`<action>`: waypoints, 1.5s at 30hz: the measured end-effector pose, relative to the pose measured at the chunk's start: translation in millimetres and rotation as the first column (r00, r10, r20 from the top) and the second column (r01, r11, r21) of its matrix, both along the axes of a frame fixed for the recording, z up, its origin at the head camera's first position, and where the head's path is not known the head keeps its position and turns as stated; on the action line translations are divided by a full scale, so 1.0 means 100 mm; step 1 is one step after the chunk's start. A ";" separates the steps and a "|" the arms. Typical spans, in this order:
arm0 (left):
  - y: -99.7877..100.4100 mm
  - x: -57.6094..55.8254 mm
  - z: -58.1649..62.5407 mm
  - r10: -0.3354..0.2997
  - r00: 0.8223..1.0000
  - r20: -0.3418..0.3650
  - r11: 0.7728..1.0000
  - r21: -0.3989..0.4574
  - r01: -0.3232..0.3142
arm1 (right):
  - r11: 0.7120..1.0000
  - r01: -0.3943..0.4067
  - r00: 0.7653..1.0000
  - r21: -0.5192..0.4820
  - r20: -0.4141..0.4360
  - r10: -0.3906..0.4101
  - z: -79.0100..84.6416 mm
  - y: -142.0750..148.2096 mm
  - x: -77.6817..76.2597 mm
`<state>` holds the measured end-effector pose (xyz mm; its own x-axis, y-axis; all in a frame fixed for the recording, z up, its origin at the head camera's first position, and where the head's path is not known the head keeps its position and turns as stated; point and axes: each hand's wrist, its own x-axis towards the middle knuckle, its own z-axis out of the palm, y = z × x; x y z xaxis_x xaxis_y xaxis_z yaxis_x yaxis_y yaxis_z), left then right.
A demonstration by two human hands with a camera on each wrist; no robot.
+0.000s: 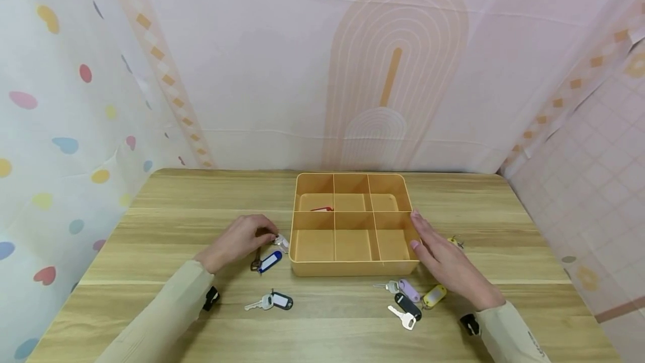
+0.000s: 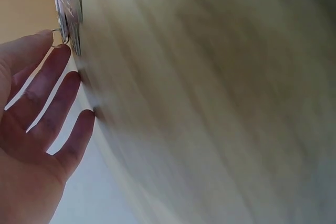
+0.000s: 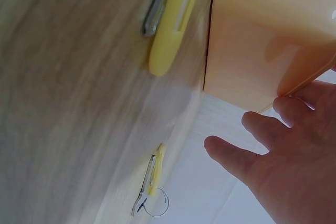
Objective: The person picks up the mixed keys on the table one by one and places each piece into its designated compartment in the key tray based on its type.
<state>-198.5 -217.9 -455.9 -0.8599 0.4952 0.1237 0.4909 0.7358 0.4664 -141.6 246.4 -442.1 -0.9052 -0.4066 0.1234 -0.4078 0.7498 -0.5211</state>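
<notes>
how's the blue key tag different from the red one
The blue tag is on the table, left of the box, while the red tag is inside the box's back left compartment. In the head view, the blue tag shows whole; the red tag is partly hidden by a divider. Both have white centres.

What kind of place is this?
Probably a staged recording booth: patterned sheeting hangs behind and on both sides of a wood-look table, which holds a compartment tray and tagged keys.
</notes>
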 end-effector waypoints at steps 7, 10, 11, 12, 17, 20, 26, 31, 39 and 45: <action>0.00 0.01 0.02 0.029 0.999 0.014 0.999 0.014 -0.030 | 1.000 0.001 1.000 -0.004 -0.002 -0.001 0.00 -0.01 -0.01; 0.00 0.03 0.03 0.046 0.999 0.028 0.998 0.051 -0.048 | 1.000 0.003 1.000 -0.003 0.005 -0.003 0.00 -0.01 -0.01; 0.00 0.04 0.03 0.052 0.998 0.030 0.997 0.062 -0.054 | 1.000 0.004 1.000 -0.004 0.007 -0.004 0.00 -0.01 -0.01; 0.00 0.05 0.04 0.060 0.998 0.031 0.995 0.072 -0.062 | 1.000 0.006 1.000 -0.004 0.009 -0.006 0.00 0.00 -0.01; 0.00 0.10 0.08 0.088 0.996 0.006 0.990 0.111 -0.088 | 1.000 0.006 1.000 -0.003 0.006 -0.006 0.00 0.00 0.00; 0.01 0.14 0.09 0.093 0.995 -0.026 0.987 0.134 -0.089 | 1.000 0.006 1.000 -0.003 0.007 -0.006 0.00 0.00 0.00; 0.03 0.21 0.11 0.108 0.992 -0.063 0.979 0.178 -0.095 | 1.000 0.009 1.000 -0.008 0.011 -0.009 0.00 -0.01 0.00; 0.04 0.26 0.13 0.123 0.989 -0.087 0.968 0.229 -0.100 | 1.000 0.007 1.000 -0.014 0.007 -0.007 -0.01 -0.01 0.00; 0.05 0.33 0.20 0.145 0.979 -0.141 0.954 0.282 -0.100 | 1.000 0.010 1.000 -0.017 0.008 -0.010 -0.01 -0.02 0.00; 0.07 0.39 0.23 0.162 0.967 -0.196 0.943 0.320 -0.093 | 1.000 0.014 1.000 -0.024 0.013 -0.014 -0.03 -0.03 0.00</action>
